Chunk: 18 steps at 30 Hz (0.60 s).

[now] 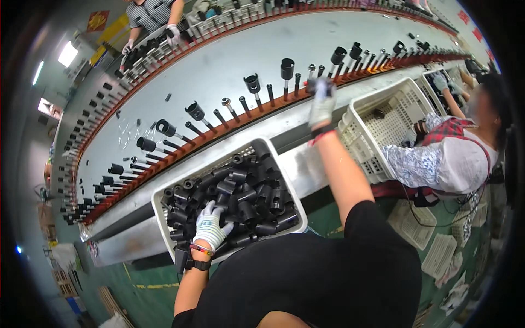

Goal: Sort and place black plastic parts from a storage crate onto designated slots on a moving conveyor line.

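Observation:
My left hand (212,225), in a white knit glove, rests on the heap of black cylindrical parts (235,186) in a white plastic crate (299,205). Its thumb and fingers are spread, touching the pieces. Out over the rail, my right hand (322,106), gloved too and smeared by motion, has its fingers round a black cylindrical part (320,86). That piece is close to the upright pegs of the brown-red rail (219,134). Several pegs carry slotted black cups, such as the cup (252,83) left of my right hand.
To the right stands another white crate (402,104) with a dark piece inside. A co-worker (459,147) sits beyond it. Across the grey table (229,60), another person (153,22) handles black parts. A metal ledge (306,164) runs along the near side; crate-like trays (437,254) lie on the green floor.

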Each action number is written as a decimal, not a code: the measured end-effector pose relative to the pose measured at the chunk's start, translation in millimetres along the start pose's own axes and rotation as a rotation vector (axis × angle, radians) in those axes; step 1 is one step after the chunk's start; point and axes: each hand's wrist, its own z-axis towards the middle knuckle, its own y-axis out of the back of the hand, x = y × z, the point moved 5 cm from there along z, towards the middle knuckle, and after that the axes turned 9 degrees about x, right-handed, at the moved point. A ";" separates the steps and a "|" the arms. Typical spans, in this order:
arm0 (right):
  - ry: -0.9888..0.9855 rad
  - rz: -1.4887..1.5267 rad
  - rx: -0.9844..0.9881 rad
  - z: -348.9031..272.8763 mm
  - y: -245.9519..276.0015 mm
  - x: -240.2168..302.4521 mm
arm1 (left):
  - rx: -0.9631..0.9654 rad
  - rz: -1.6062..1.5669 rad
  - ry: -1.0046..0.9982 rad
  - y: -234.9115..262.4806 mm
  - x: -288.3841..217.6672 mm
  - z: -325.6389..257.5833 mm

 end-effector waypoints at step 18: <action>0.028 -1.074 0.521 12.8 -122.5 -74.7 | -0.330 -0.319 -0.062 -61.2 60.3 -18.9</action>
